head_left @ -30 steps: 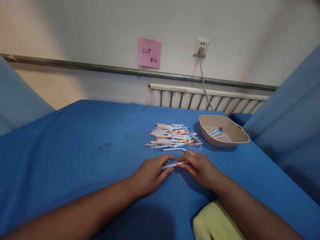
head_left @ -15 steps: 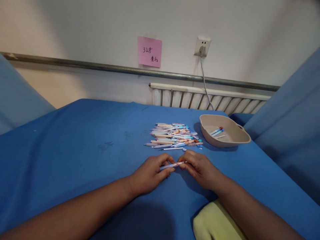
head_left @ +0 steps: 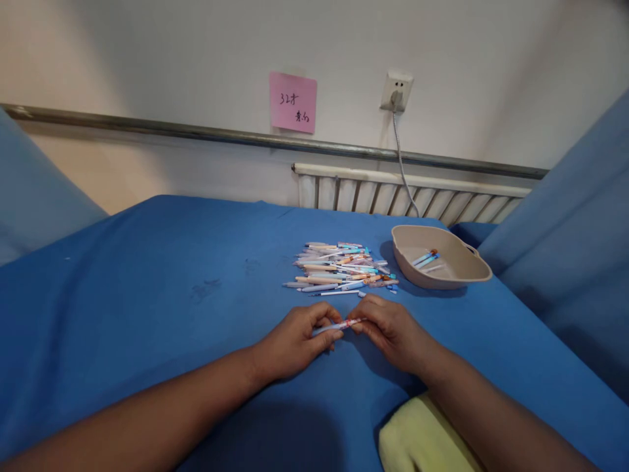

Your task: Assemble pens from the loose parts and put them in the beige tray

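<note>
A light-coloured pen (head_left: 348, 324) with a pink-and-red patterned section lies level between my two hands, just above the blue cloth. My left hand (head_left: 301, 337) is closed on its left part, thumb along the near side. The fingertips of my right hand (head_left: 390, 331) pinch its right end, which they mostly hide. Just beyond my hands, a thin white pen refill (head_left: 337, 293) with a dark tip rests on the cloth. Behind it spreads a pile of pens (head_left: 339, 267) in pale blue, peach, white and orange.
To the right of the pile stands a beige basin (head_left: 466, 265) holding several pens. Yellow-green fabric (head_left: 422, 439) lies by my right forearm. A blue cloth (head_left: 162, 282) covers the table. At the back are a radiator (head_left: 354, 190) and a metal rail (head_left: 206, 132).
Both hands keep nearly the same place and hold on the pen. The pen's patterned part looks slightly turned; otherwise only the view has shifted a little.
</note>
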`<action>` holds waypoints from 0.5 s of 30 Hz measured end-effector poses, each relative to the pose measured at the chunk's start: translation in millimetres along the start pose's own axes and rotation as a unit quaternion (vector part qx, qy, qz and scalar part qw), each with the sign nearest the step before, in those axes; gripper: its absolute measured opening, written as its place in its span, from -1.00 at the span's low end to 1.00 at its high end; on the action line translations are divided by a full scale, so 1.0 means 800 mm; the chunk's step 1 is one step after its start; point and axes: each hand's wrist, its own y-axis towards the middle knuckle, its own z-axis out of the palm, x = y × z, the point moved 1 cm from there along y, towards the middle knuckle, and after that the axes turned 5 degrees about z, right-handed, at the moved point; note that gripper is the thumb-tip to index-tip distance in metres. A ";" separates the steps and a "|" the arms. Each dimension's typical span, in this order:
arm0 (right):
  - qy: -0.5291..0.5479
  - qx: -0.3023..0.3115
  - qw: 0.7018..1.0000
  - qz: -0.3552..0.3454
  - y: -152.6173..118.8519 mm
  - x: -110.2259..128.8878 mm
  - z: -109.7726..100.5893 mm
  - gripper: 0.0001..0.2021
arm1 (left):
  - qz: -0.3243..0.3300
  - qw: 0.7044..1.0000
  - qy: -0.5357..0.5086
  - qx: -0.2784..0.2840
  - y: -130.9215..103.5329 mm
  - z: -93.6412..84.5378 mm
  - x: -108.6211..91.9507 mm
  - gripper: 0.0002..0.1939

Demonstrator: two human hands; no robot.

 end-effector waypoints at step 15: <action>0.035 -0.009 0.999 0.023 0.000 -0.001 0.003 -0.87 | 0.052 0.980 0.188 -0.021 -0.009 -0.001 0.000 -0.79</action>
